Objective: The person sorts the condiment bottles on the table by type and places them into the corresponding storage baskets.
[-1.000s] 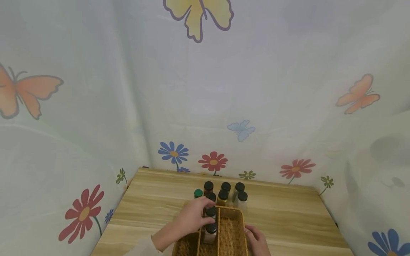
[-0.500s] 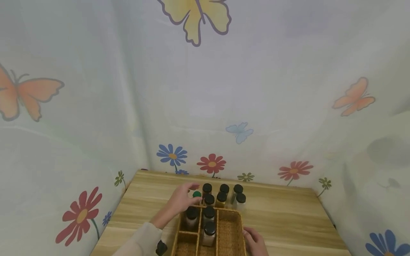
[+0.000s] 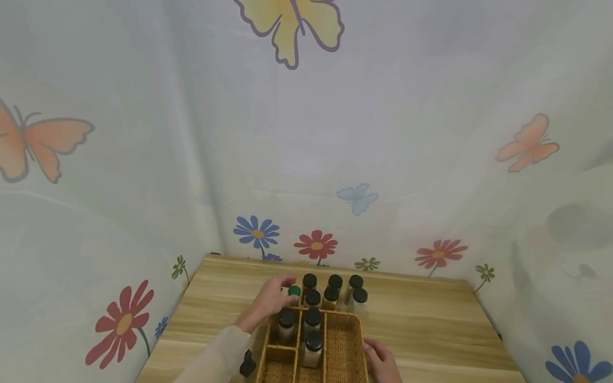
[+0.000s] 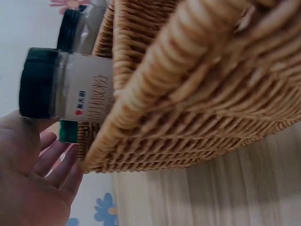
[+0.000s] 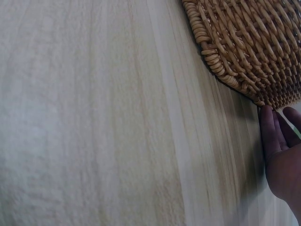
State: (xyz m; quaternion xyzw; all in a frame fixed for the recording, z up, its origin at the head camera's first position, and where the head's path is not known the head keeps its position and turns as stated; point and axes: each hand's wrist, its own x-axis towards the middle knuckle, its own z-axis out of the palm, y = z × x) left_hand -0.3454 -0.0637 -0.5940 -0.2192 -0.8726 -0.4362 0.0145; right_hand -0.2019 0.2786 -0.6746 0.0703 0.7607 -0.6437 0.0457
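Observation:
My left hand [image 3: 272, 297] reaches past the basket's far left corner, thumb and fingers on either side of a small jar's green cap [image 3: 294, 291]; the jar's body is mostly hidden. In the left wrist view the green cap [image 4: 68, 131] shows beside the curved fingers [image 4: 59, 162]. A wicker basket [image 3: 359, 330] with compartments holds one black-capped spice jar [image 3: 287, 324] at back left and two [image 3: 313, 348] in the middle column. My right hand [image 3: 381, 361] touches the basket's right side with extended fingers, fingertips at its lower edge in the right wrist view.
Behind the basket several black-capped spice jars [image 3: 331, 298] stand in two rows on the wooden table [image 3: 421, 319]. A labelled jar [image 4: 84, 87] rises above the basket rim near my left thumb. A cloth wall [image 3: 306, 133] with flowers and butterflies borders the table.
My left hand has moved from over the basket's jars back and left to the green-capped jar, uncovering the jar in the left compartment. The right hand stays at the basket's side.

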